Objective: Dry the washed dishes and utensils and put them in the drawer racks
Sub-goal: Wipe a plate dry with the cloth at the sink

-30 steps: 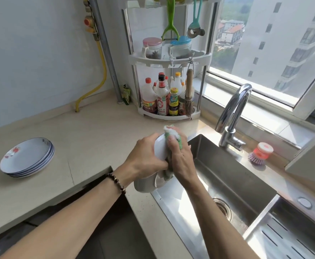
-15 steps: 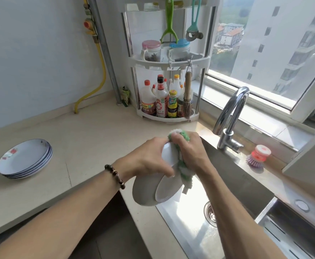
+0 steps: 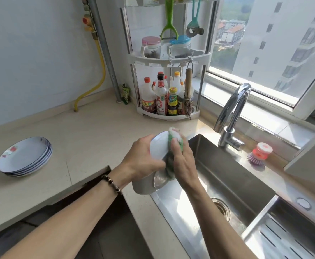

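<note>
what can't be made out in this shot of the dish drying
Head view only:
- White bowl: mostly hidden by left hand, right hand and green cloth.
- Drawer racks: below the counter, unseen.
- Bottle labels: too small to read.

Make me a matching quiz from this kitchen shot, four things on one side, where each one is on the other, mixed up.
Things:
1. plate stack
2. dish brush
3. green peeler
4. cloth

Places:
A. hanging from the rack's top
B. on the sink ledge right of the faucet
C. in the right hand
D. on the counter at left

Pairs: 1-D, 2-B, 3-A, 4-C
</note>
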Motion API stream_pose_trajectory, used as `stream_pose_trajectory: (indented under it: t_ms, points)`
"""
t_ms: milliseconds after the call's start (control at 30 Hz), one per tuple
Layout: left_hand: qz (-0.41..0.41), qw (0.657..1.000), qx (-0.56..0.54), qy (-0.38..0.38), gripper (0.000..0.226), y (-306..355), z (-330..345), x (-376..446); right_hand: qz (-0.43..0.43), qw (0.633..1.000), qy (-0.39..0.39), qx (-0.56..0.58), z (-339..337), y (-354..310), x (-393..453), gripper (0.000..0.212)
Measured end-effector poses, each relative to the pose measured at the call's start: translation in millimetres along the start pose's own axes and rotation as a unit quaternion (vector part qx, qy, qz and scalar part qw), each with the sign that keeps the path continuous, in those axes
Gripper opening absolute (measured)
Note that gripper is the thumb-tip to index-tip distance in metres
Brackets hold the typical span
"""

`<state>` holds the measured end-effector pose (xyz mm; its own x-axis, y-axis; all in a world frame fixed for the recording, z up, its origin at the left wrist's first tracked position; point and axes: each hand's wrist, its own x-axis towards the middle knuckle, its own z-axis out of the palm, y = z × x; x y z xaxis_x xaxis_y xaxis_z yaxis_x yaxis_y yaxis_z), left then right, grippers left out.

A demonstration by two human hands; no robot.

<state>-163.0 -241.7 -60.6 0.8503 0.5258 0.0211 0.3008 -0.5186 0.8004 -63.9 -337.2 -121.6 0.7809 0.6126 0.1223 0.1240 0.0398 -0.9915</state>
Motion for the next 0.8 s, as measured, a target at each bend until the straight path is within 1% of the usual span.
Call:
stream_pose_trajectory:
  t_ms: [67,100,167,200,233,333,367,400,433,500,533,567,600,667,700,767,800]
  points:
    - [0.002,1.000,0.005,-0.005,0.057,-1.2,-2.2,-2.1,-0.010,0.999,-0.028,-0.025,10.8,-0.7,-5.0,0.031]
    - [0.006,1.000,0.005,-0.004,0.057,-1.9,-4.1,-4.1,0.000,0.999,-0.026,-0.022,9.6,-0.2,-3.4,0.037]
    - [0.010,1.000,-0.014,0.006,0.055,-4.5,-8.4,-7.9,0.066,0.998,0.003,0.023,-0.4,5.7,6.5,0.063]
    - [0.006,0.999,-0.032,0.016,0.053,-5.3,-10.0,-8.7,0.084,0.996,0.015,0.036,-3.6,7.2,9.8,0.068]
    - [0.002,0.999,-0.048,0.026,0.052,-5.9,-11.8,-8.5,0.083,0.996,0.020,0.035,-1.1,3.8,8.9,0.067]
    - [-0.003,0.998,-0.054,0.034,0.048,-9.5,-13.0,-2.1,-0.019,0.998,-0.039,-0.047,18.3,-18.1,-1.6,0.041]
    - [-0.005,0.998,-0.055,0.034,0.047,-11.1,-13.1,-1.4,-0.035,0.996,-0.059,-0.063,22.1,-20.4,-1.1,0.035]
    - [-0.009,0.998,-0.061,0.032,0.047,-13.1,-12.8,-4.0,-0.021,0.996,-0.062,-0.067,20.5,-18.8,-1.0,0.033]
    - [-0.007,0.997,-0.068,0.033,0.047,-12.7,-14.2,-4.8,0.002,0.997,-0.043,-0.057,16.3,-14.7,4.0,0.036]
    - [-0.005,0.996,-0.082,0.041,0.048,-14.7,-15.5,-10.3,0.084,0.996,0.003,-0.016,6.4,-4.0,16.2,0.060]
    - [-0.005,0.995,-0.088,0.048,0.048,-14.2,-15.1,-11.2,0.106,0.994,0.013,-0.013,5.5,-2.7,17.7,0.063]
    - [-0.007,0.994,-0.094,0.057,0.048,-13.9,-14.9,-9.9,0.096,0.995,0.017,-0.018,7.5,-6.2,16.8,0.058]
    - [-0.012,0.992,-0.101,0.069,0.049,-13.5,-14.2,-7.4,0.067,0.997,0.003,-0.033,11.2,-11.8,15.0,0.052]
    - [-0.022,0.991,-0.107,0.080,0.047,-13.0,-13.6,-3.0,0.024,0.998,-0.022,-0.050,17.0,-16.6,9.8,0.048]
    - [-0.026,0.990,-0.112,0.080,0.046,-12.0,-13.2,-1.6,0.039,0.998,-0.018,-0.050,15.8,-14.1,10.0,0.051]
    - [-0.039,0.987,-0.134,0.085,0.045,-9.5,-13.7,1.2,0.094,0.995,0.009,-0.034,10.0,-6.3,14.6,0.067]
    - [-0.052,0.983,-0.153,0.092,0.044,-7.5,-14.5,2.0,0.101,0.994,0.000,-0.041,9.0,-3.9,12.6,0.071]
